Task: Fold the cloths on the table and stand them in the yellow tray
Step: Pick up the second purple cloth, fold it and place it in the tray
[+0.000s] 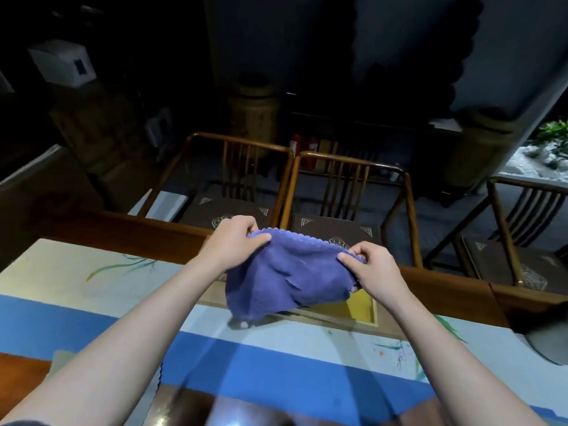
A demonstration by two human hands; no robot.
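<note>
Cloth: we see one purple cloth (pixel 285 272) lifted off the desk (pixel 92 290), hanging between both hands over the yellow tray (pixel 362 305), which it largely hides.
Left grip: left hand (pixel 233 241) closed on the cloth's upper left corner, thumb on top pinching the scalloped edge.
Right grip: right hand (pixel 368 269) closed on the upper right corner, same pinch.
Fold state: we judge it doubled at most; lower edge sags unevenly and a loose flap hangs at the right.
Risk 1: pinches are shallow, so a layer may slip out and the fold open when we lower it.
Risk 2: soft pile may slump in the tray instead of standing.
Risk 3: tray is hidden by the cloth, so we could set it on the rim or outside.
Other cloths: none clearly visible to us.
</note>
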